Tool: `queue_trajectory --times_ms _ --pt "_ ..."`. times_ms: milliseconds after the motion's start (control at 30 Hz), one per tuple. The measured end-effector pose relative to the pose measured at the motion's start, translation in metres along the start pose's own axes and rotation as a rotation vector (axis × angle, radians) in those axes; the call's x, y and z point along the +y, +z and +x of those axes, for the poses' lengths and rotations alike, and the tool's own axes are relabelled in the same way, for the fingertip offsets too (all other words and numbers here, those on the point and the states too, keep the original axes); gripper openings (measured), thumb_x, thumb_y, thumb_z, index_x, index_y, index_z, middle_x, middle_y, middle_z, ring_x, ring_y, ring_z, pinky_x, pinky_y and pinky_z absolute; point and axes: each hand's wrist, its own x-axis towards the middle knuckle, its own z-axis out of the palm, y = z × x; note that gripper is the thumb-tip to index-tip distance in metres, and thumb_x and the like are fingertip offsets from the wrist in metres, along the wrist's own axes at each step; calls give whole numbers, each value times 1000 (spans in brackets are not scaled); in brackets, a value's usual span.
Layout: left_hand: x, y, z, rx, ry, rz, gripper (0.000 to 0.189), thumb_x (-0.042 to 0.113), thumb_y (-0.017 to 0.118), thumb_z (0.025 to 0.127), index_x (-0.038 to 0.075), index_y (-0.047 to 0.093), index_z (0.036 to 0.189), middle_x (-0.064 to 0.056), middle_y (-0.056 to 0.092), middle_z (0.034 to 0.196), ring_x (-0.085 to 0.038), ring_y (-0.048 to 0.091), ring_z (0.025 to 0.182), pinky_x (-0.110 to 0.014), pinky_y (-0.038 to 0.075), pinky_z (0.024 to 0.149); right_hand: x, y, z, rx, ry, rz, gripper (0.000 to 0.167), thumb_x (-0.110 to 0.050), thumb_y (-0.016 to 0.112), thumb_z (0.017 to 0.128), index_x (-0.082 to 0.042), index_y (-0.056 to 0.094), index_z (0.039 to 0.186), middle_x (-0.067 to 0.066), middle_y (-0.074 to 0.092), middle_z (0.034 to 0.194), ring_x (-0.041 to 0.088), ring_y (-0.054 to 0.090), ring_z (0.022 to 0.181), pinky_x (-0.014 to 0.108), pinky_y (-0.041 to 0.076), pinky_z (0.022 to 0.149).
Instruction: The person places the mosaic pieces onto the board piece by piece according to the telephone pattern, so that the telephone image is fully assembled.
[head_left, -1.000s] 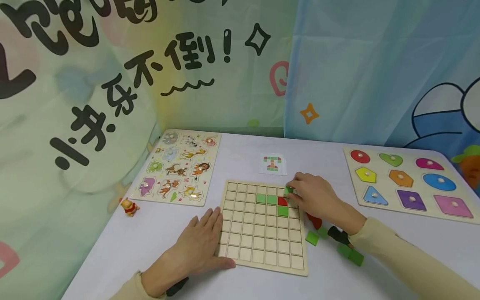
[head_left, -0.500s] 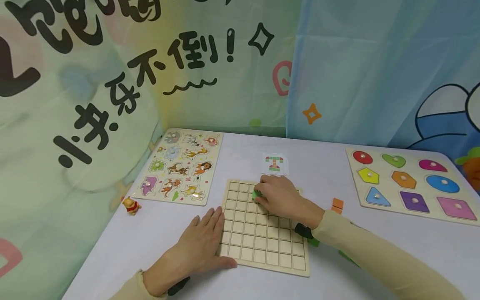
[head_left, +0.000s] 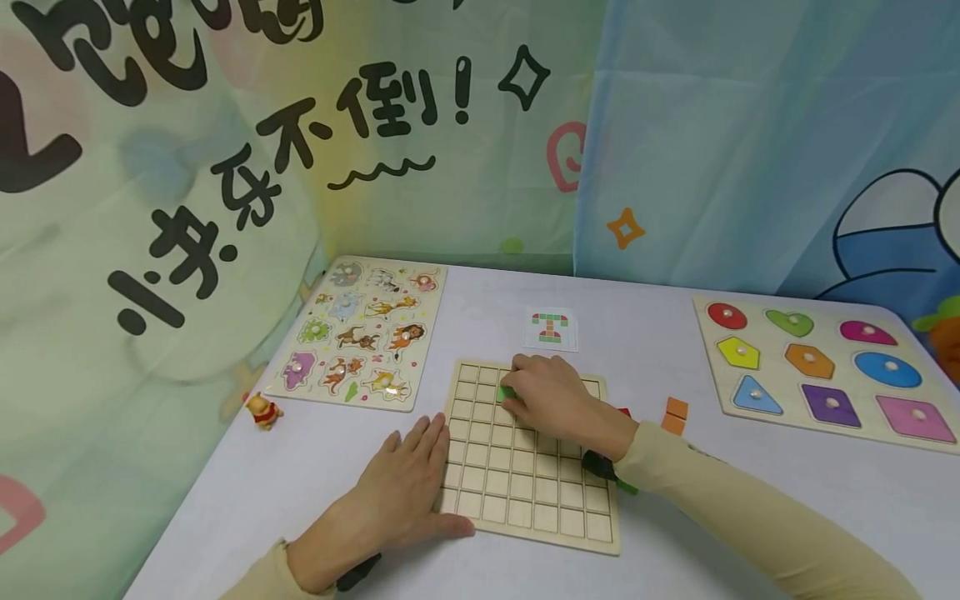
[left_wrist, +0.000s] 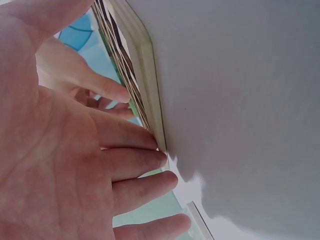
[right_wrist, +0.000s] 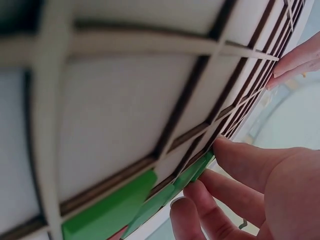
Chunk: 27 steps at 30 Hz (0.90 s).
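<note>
Brace the board [head_left: 536, 492] with the left hand [head_left: 401, 487], fingers [head_left: 423, 439] straight; squarely seat the green tile [head_left: 506, 394] the right hand [head_left: 553, 402] pinches.

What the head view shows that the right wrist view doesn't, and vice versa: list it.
Only head: animal puzzle, shape puzzle, pattern card, toy bear and orange tiles.
Only right wrist: the nearest green tile and a red sliver beside it.
Both: the grid board, left hand and right hand, its grip on another green tile.

Two hands [head_left: 408, 487] [head_left: 551, 400], three boards [head_left: 519, 482] [head_left: 364, 323] [head_left: 843, 372], one card [head_left: 551, 328]
</note>
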Motion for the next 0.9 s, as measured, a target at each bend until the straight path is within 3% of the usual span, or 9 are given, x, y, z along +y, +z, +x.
queue_trajectory --times_ms 200,300,467,900 --pt "0 1 0 1 0 5 118 84 56 82 -6 36 155 -22 33 166 -36 36 153 -55 42 114 2 -1 -4 19 2 6 15 -26 80 90 -19 71 79 -2 61 80 11 49 61 23 35 52" --pt "1 1 0 4 3 6 118 84 56 82 -6 37 155 -22 33 166 -36 37 153 -54 42 114 5 -3 -9 22 16 7 12 -27 80 89 -16 76 89 -1 64 85 11 51 63 23 37 53" --pt "1 1 -1 0 -3 -4 118 84 57 82 -6 36 155 -22 33 166 -36 36 153 -55 42 114 16 -11 -25 32 56 28 26 -28 79 90 -10 79 108 2 68 90 10 56 65 23 39 53" --pt "0 0 0 -19 -3 -6 118 84 55 83 -5 34 157 -21 30 167 -36 34 154 -55 41 115 62 -31 -91 -31 306 28 34 -30 79 89 -7 78 115 7 70 103 15 59 78 33 50 66"
